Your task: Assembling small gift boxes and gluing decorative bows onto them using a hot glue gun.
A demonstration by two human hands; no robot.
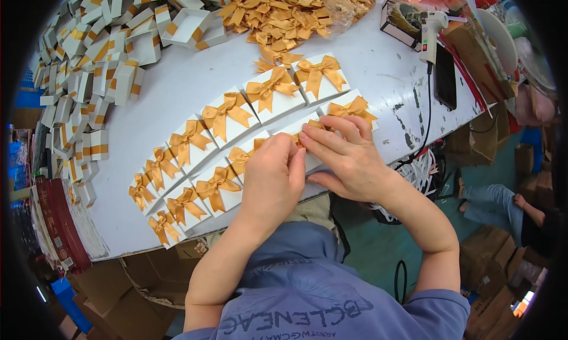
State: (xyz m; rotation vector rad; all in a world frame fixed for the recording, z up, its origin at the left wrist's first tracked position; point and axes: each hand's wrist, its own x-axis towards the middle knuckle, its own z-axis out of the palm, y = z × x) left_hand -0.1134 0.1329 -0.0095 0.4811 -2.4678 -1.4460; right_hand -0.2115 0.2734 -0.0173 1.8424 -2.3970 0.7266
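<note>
Two curved rows of small white gift boxes lie on the table in front of me, each topped with a gold ribbon bow. Over a box in the near row my hands meet at one gold bow, mostly covered by fingers. My left hand is closed, thumb and forefinger pinching at the bow's left side. From the right, my right hand presses its bent fingertips together on the same bow, its thumb lower beside the box. To the right of it sits another bow-topped box.
Loose gold bows spill from a clear plastic bag at the back. White box parts with gold bands are heaped at the left. A glue gun with a black cord and a dark phone lie at the right. Another person's legs show beyond.
</note>
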